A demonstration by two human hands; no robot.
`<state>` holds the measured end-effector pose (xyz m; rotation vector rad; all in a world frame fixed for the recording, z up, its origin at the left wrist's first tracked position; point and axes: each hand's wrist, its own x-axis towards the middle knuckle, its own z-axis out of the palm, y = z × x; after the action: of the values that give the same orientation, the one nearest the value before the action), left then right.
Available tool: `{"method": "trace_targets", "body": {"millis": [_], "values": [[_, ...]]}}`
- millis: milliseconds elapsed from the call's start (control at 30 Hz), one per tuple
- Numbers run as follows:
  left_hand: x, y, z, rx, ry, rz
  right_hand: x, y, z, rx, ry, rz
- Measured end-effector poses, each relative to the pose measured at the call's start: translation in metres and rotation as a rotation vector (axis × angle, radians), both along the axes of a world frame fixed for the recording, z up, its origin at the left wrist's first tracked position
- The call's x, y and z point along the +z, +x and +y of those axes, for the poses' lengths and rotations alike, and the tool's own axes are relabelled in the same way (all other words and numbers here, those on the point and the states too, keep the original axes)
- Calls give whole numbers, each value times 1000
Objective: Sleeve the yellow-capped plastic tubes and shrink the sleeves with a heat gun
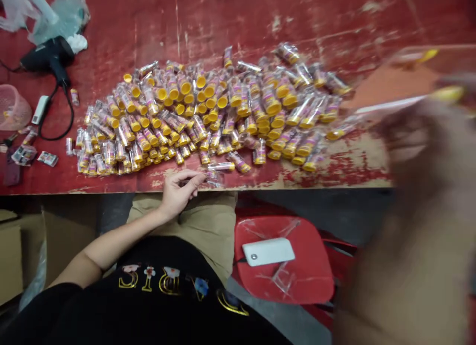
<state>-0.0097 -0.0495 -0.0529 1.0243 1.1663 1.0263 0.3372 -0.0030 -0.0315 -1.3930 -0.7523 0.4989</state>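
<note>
My left hand (181, 190) is at the table's front edge, thumb and forefinger pinched on a small piece of clear plastic film (214, 177). Just beyond it lies a small tube with a yellow cap (222, 166). A wide heap of similar clear-wrapped tubes (201, 107), with yellow caps and purple-and-white labels, spreads behind. My right hand (412, 132) reaches far to the right, smeared by motion, over an orange tray or sheet (397, 85). A blurred yellow end (448, 94) shows beside that hand; whether the fingers hold it cannot be made out.
A black heat gun (50, 57) with its cord lies at the left, near plastic bags (61, 15) and a pink basket (14, 107). Small packets (47, 158) lie below. A red stool (308, 275) beside my legs bears a white power bank (269, 251).
</note>
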Motion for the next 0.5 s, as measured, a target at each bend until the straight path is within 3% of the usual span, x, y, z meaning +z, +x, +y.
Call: {"method": "trace_targets", "body": {"millis": [67,133,200,333,433,500], "values": [[-3,-3,-7,-13,0,-31,0,-67,-43,232,57,119],[-3,-8,-14,-29,21,-62,-1,-124,-77,265,71,237],[-4,-15,-21,-47,49,-89,-4,-160,-99,237,74,303],[-5,-26,-27,-56,111,-91,-6,-178,-114,266,41,368],[-4,-32,-28,-67,183,-45,-7,-179,-115,529,-91,482],[-2,-34,-27,-88,230,-4,-9,-185,-115,659,-227,423]]}}
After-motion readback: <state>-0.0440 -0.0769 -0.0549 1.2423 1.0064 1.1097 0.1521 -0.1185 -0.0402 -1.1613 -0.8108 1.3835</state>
